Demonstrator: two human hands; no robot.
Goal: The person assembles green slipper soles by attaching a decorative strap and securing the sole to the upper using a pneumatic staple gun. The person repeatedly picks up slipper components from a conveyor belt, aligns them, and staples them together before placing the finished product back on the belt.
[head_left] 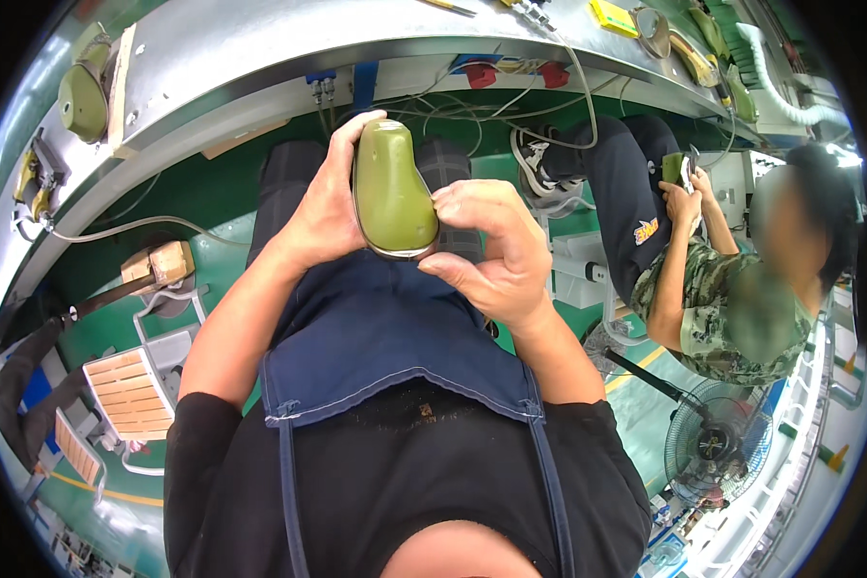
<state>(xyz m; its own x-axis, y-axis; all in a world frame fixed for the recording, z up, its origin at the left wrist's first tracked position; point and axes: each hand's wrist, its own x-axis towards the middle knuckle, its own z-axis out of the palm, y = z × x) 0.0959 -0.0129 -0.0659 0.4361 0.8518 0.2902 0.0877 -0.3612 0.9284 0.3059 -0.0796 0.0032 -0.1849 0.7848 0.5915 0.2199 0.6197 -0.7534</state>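
A glossy olive-green moulded piece (395, 197), narrow at its far end and broad and rounded at its near end, is held upright over my lap. A pale, shiny edge shows at its near end. My left hand (332, 197) is closed along the left side of the piece, with its fingers partly hidden behind it. On the right, my right hand (501, 246) has bent fingers against the side of the broad end and the thumb close to its near edge. The underside of the piece is hidden.
A metal workbench (260, 39) curves across the far side. Similar green pieces (84, 101) and a yellow-handled tool (40, 178) lie at its left. A yellow box (614, 17) is far right. A co-worker (742, 279) sits right, beside a fan (718, 443). Hoses (588, 96) hang below.
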